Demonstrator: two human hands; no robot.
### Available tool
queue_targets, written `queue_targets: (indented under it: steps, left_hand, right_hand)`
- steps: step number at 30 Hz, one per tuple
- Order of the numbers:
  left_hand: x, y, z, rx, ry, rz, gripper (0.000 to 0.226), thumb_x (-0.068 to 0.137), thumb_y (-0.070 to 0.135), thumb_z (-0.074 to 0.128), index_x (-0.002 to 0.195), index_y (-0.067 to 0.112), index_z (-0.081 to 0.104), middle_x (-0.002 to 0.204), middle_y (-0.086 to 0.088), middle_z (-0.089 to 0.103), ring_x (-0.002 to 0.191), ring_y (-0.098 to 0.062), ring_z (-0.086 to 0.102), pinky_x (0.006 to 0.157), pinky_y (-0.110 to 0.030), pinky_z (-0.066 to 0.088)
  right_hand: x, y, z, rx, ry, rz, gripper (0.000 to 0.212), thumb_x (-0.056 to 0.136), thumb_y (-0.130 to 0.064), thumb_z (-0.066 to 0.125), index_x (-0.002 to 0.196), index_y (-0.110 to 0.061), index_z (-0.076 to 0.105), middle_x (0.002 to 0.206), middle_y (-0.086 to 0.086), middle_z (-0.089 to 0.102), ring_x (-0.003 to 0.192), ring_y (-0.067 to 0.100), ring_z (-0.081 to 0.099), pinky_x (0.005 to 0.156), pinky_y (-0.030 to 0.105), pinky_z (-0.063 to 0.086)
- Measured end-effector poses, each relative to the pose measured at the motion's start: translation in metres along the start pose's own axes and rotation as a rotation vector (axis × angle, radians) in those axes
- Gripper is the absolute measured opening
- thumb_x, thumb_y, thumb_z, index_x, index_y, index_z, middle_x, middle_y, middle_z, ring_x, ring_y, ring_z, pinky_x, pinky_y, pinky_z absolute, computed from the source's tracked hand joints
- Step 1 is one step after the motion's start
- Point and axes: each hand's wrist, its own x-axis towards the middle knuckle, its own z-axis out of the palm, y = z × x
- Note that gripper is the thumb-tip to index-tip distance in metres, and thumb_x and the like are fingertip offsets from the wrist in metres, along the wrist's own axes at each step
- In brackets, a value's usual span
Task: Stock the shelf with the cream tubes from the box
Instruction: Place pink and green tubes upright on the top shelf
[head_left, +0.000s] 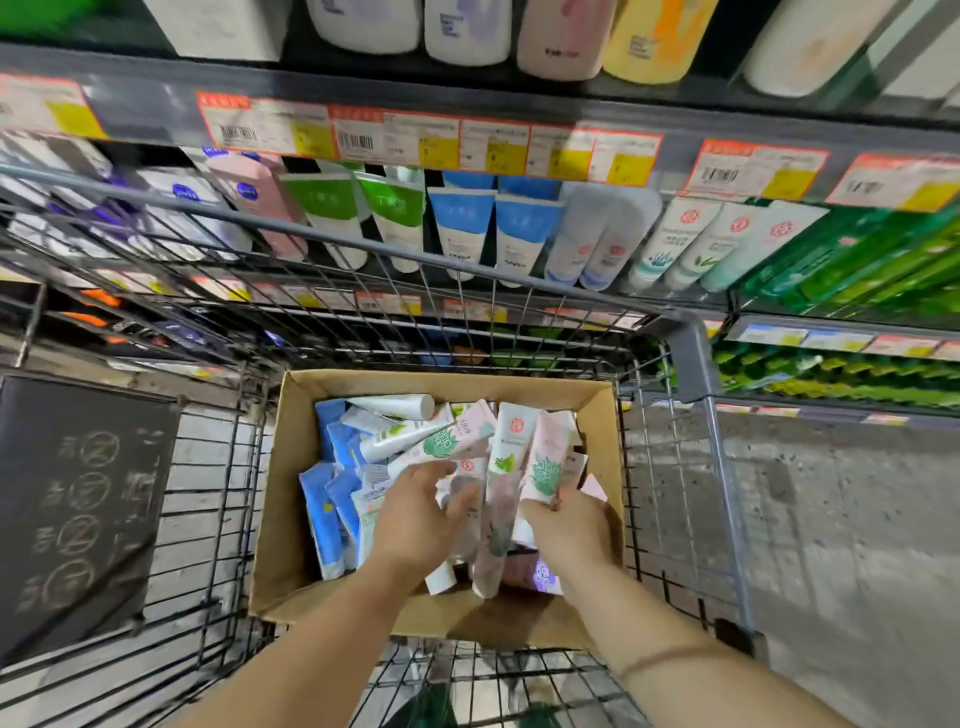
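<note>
An open cardboard box (291, 467) sits in a wire shopping cart and holds a loose heap of cream tubes: blue ones (324, 514) on the left, white and pink ones in the middle and right. My left hand (415, 525) reaches into the heap, its fingers curled round a white tube (457, 475). My right hand (566, 525) grips the bottom of a pink tube with a green leaf print (548, 462), which stands tilted upright. Another white tube (506, 447) leans between my hands. The shelf (467, 150) above the cart carries rows of standing tubes.
The wire cart (691, 364) surrounds the box, with its rim between me and the shelf. A dark printed sheet (78, 499) hangs on the cart's left side. Green bottles (857, 260) fill the shelf at right. Grey speckled floor lies to the right.
</note>
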Motion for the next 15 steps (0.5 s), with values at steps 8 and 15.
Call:
queue_targets:
  steps: [8,15]
  left_hand:
    - [-0.007,0.003,-0.012,-0.554,-0.420,-0.239,0.020,0.094,0.025,0.061,0.105,0.010,0.067,0.100,-0.011,0.073,0.091,-0.024,0.070,0.073,-0.033,0.057]
    - [-0.004,-0.042,-0.039,-0.615,-0.272,-0.390,0.035,0.094,0.034,0.060,0.110,0.003,0.058,0.101,-0.014,0.065,0.094,-0.027,0.063,0.079,-0.042,0.056]
  right_hand:
    - [-0.035,0.011,0.019,0.061,-0.410,-0.163,0.061,0.078,-0.011,0.067,0.115,-0.052,0.039,0.103,-0.015,0.060,0.091,0.005,0.061,0.078,0.026,0.053]
    - [-0.017,0.028,0.037,-0.324,-0.204,-0.046,0.040,0.087,-0.034,0.064,0.121,-0.018,0.051,0.120,0.005,0.060,0.105,0.023,0.061,0.077,0.028,0.047]
